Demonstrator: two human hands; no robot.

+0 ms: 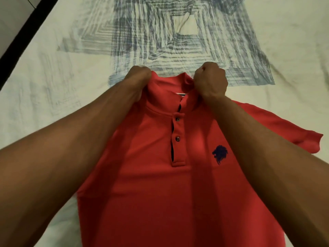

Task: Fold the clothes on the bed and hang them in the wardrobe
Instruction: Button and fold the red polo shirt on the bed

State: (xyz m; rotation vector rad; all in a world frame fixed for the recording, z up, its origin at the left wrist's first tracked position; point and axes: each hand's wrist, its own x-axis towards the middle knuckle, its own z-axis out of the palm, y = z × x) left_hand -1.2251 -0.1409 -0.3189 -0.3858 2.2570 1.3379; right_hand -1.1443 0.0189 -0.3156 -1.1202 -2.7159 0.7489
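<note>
Red short-sleeved polo shirt (160, 193) of knit cotton is what you have in both fists, held by the top of its collar over the bed. Your left hand (139, 77) is curled tight round the left end of the collar, knuckles pointing away from you, with the fabric bunched inside the fist. Your right hand (211, 80) is likewise clenched on the right end of the collar, thumb side up, cloth gathered under the fingers. Between your two fists the collar stands up in a shallow arc, and a sliver of a striped label shows just inside the neck.

Below the collar the button placket (178, 138) runs down the middle of the chest, with dark trim along its edge and two dark buttons fastened; the top of the placket is open. A dark blue embroidered lion-head logo (220, 154) sits on the chest, beside your right forearm. The shirt's front faces you, and its body spreads down toward the bottom edge of the view. One short sleeve (293, 132) fans out to the right beyond your right forearm and lies on the sheet.

Under and beyond the shirt lies a cream bedsheet with a blue-grey brushed square pattern (178, 41), somewhat wrinkled. At the upper left a dark bed edge (23, 36) runs diagonally, with pale floor (12, 11) past it.
</note>
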